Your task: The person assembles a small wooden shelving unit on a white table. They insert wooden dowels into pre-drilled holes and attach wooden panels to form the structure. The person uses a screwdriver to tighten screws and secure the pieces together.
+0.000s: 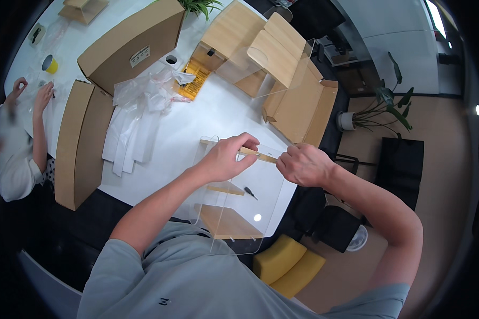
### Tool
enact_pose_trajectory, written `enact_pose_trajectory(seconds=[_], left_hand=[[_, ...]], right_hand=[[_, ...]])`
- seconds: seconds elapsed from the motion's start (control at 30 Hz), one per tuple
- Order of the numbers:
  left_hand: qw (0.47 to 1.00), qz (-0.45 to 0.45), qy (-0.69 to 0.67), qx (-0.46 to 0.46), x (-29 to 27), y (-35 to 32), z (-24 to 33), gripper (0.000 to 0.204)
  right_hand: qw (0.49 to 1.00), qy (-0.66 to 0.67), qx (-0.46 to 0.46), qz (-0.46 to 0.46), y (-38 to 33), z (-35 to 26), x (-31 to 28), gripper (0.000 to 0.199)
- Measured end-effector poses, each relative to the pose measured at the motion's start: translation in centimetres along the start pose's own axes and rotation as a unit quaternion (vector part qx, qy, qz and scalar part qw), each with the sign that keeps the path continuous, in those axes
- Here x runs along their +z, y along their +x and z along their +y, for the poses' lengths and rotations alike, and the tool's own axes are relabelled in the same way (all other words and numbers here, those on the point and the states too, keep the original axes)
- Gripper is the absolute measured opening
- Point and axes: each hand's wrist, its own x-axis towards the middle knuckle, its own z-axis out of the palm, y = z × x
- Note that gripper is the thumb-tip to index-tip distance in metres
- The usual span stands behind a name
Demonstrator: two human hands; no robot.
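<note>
The left hand pinches a narrow wooden strip between thumb and fingers, and the right hand is curled into a fist at the strip's right end; whether that fist grips the wood or a small tool, I cannot tell. The strip sits between the hands, above the desk, with a clear panel and a wooden board nearer the body. Best to brace the strip firmly with the left, press evenly and in line with the right, and avoid flexing the clear panel
</note>
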Motion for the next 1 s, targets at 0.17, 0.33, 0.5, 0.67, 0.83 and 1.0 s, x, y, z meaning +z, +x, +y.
enact_pose_trajectory(seconds=[0.17, 0.33, 0.5, 0.67, 0.83, 1.0], left_hand=[[1.000, 0.003, 0.003, 0.010, 0.0, 0.0, 0.0, 0.031], [0.998, 0.035, 0.015, 0.053, 0.4, -0.1, -0.7, 0.027], [0.997, 0.031, 0.010, 0.067, 0.5, 0.3, -0.8, 0.029], [0.999, 0.013, 0.033, 0.018, 0.1, 0.6, -0.6, 0.034], [0.999, 0.001, 0.038, 0.008, 0.7, 0.9, -1.0, 0.037], [0.998, 0.011, 0.055, 0.006, 0.1, 0.7, -1.0, 0.039]], right_hand=[[0.983, 0.113, 0.122, -0.075, 0.1, -1.0, -0.2, 0.010], [0.881, 0.294, 0.348, -0.126, 1.8, -2.4, -1.3, 0.013], [0.735, 0.427, 0.520, -0.080, 2.7, -3.0, 0.4, 0.021], [0.512, 0.551, 0.654, -0.080, 4.2, -2.5, -1.7, 0.018], [0.608, 0.486, 0.624, -0.064, 2.7, -3.1, 2.6, 0.024], [0.730, 0.359, 0.581, -0.020, 3.0, -4.2, -0.4, 0.027]])
